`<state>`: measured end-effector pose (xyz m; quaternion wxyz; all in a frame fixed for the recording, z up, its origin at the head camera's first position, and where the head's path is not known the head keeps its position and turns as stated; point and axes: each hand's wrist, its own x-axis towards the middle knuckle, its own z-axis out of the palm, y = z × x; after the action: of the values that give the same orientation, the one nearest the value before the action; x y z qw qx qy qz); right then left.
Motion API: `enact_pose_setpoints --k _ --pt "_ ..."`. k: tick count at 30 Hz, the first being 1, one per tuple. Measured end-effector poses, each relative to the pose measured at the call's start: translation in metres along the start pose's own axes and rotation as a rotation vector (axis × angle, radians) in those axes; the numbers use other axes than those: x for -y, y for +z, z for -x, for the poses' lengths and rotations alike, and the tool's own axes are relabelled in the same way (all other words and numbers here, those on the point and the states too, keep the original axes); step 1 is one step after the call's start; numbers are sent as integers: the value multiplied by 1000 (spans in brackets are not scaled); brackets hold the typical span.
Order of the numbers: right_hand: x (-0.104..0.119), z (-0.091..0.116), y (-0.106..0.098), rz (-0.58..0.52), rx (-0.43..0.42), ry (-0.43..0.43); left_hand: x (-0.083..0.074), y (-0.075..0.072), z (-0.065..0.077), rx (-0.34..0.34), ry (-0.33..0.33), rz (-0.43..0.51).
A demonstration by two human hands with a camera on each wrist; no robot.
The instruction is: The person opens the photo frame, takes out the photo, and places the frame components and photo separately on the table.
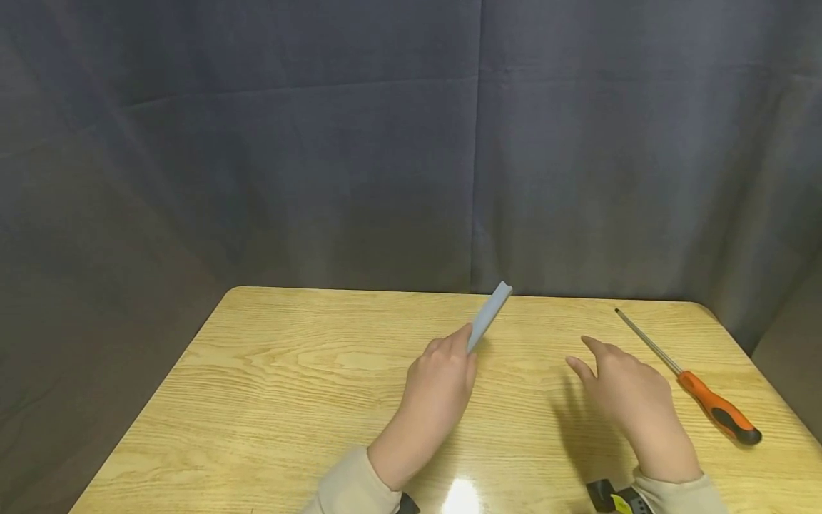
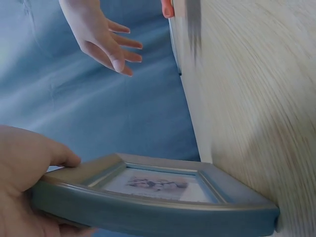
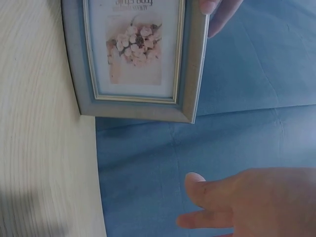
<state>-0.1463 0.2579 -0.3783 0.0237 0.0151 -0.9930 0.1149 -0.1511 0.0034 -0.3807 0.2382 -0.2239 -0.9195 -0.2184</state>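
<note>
My left hand (image 1: pixel 439 382) grips a grey-blue picture frame (image 1: pixel 490 314) by its upper edge. The frame stands on edge on the wooden table, seen nearly edge-on in the head view. In the right wrist view, its front shows a printed picture of pale flowers (image 3: pixel 136 44) within a gold inner border. The left thumb lies over the frame's front border, with fingers behind it. To the right, my right hand (image 1: pixel 632 392) hovers above the table, holding nothing, its thumb and fingers spread apart. A screwdriver (image 1: pixel 713 407) with an orange and black handle lies just right of that hand.
The light wooden table (image 1: pixel 270 400) has rounded far corners. Behind it and along its sides hangs a dark grey-blue cloth (image 1: pixel 347 178). A black strap (image 1: pixel 619 497) with a yellow mark sits on the right wrist.
</note>
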Motion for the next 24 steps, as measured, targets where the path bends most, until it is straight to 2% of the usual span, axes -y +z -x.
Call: enact_pose_setpoints --k 3,8,15,17,21,24 --pt "-4 0 -1 -1 10 5 -4 0 2 14 17 -27" --pt "-7 1 -3 -9 13 9 -10 3 6 22 90 -129" --pt "-8 0 -4 2 1 15 -13 12 16 101 158 -313" --pt "-9 0 -4 4 -3 13 -11 16 18 115 171 -321" --pt "-9 0 -5 4 -10 11 -6 23 22 157 179 -281" --pt "-9 0 -5 3 -10 14 0 29 24 164 199 -263"
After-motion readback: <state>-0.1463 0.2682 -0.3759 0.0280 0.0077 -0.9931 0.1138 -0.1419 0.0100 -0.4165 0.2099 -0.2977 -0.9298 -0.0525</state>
